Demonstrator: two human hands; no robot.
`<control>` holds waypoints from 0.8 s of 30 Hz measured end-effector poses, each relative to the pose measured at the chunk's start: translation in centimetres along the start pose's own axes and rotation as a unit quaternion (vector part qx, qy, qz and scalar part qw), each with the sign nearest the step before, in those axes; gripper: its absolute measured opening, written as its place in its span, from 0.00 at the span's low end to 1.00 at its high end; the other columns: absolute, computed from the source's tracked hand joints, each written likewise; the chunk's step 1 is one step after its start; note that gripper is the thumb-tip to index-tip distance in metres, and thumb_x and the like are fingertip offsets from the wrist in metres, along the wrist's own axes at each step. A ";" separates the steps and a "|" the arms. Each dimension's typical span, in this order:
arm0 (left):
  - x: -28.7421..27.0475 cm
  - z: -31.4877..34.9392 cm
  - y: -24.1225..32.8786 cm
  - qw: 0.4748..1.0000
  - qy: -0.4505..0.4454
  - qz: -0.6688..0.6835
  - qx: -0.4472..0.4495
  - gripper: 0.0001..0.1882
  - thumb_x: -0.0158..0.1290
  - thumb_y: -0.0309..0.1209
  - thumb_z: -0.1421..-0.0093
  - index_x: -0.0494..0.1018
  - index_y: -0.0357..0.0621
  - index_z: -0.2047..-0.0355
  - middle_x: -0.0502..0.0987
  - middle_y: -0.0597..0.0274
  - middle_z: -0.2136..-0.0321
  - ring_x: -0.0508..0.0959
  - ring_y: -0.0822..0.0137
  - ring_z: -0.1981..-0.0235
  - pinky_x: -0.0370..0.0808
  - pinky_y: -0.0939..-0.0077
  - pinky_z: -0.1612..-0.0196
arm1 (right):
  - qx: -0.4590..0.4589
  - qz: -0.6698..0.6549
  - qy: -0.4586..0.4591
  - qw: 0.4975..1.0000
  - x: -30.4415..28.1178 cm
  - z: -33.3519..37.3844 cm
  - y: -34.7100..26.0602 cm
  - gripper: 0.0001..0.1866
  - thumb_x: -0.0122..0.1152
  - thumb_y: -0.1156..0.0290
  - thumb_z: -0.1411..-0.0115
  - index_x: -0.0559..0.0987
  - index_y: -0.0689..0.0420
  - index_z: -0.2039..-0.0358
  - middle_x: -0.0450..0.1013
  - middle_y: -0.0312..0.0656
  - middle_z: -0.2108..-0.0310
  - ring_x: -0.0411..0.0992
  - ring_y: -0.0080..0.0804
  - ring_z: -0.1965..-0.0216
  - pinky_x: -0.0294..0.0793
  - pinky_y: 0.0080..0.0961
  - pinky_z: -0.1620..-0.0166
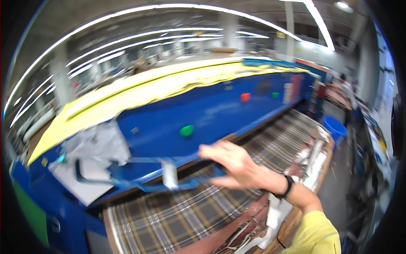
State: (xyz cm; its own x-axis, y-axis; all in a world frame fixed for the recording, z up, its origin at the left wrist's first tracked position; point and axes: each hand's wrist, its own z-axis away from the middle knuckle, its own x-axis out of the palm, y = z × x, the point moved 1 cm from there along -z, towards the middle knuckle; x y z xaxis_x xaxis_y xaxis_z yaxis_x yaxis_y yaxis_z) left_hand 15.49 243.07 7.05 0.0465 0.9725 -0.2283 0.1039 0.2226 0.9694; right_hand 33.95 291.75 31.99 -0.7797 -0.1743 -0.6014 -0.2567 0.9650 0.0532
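Long rows of lit ceiling tubes run over a big workroom; at far right stands 1 co-worker [346, 88], small and blurred. Blue machine [215, 112] fills the middle, yellow cloth [139, 91] draped along its top, perhaps as a dust cover. Its front panel bears 1 red button [245, 97] and 2 green buttons [186, 130], presumably set there to be reached from the working side.

Plaid fabric [169, 220] lies lengthwise along the surface [292, 220], just in front of the machine, spread mostly flat so its checks show. Scraps and strips [249, 230] are heaped along the near edge, probably pushed aside to leave the plaid free.

Right hand [232, 165] hovers above the plaid, fingers stretched, thumb apart below. Blue frame [146, 186] with a white tag [170, 174] reaches from left of the hand up to the thumb. Motion smears this part, so I cannot tell whether the grip has closed on its end or merely passes by. Left hand out of view.

Loose papers [99, 142] hang at the machine's left end. Blue bucket [334, 128] sits beyond the surface, right.
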 end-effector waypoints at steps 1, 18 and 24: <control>-0.1 -0.1 -0.5 1.000 0.003 0.009 -0.012 0.28 0.63 0.17 0.46 0.70 0.35 0.43 0.77 0.59 0.63 0.75 0.69 0.66 0.74 0.78 0.62 | -0.010 0.037 0.046 0.998 -0.3 -1.9 1.4 0.37 0.77 0.65 0.56 0.72 0.64 0.47 0.75 0.50 0.54 0.75 0.47 0.61 0.76 0.38 0.59; -0.3 -1.0 -1.0 0.994 0.028 -0.089 0.052 0.25 0.65 0.23 0.45 0.74 0.40 0.46 0.77 0.61 0.66 0.72 0.70 0.69 0.72 0.76 0.65 | 0.193 0.139 -0.142 0.961 0.4 -18.2 17.5 0.33 0.68 0.42 0.49 0.81 0.61 0.57 0.76 0.52 0.52 0.70 0.50 0.44 0.68 0.45 0.42; -0.5 -1.2 -2.5 0.995 -0.001 -0.085 0.060 0.26 0.62 0.23 0.43 0.71 0.39 0.43 0.77 0.51 0.55 0.75 0.61 0.59 0.75 0.70 0.55 | 0.074 0.254 0.075 0.961 -1.7 -11.5 17.2 0.35 0.65 0.47 0.43 0.69 0.58 0.43 0.65 0.49 0.40 0.61 0.53 0.39 0.59 0.51 0.37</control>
State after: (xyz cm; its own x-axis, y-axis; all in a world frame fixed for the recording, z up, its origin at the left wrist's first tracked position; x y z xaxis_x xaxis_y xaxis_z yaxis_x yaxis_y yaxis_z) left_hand 14.05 242.06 4.82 0.0193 0.9216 -0.3877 0.2280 0.3735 0.8992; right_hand 24.31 306.39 43.08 -0.8595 0.3115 -0.4053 0.2541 0.9483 0.1899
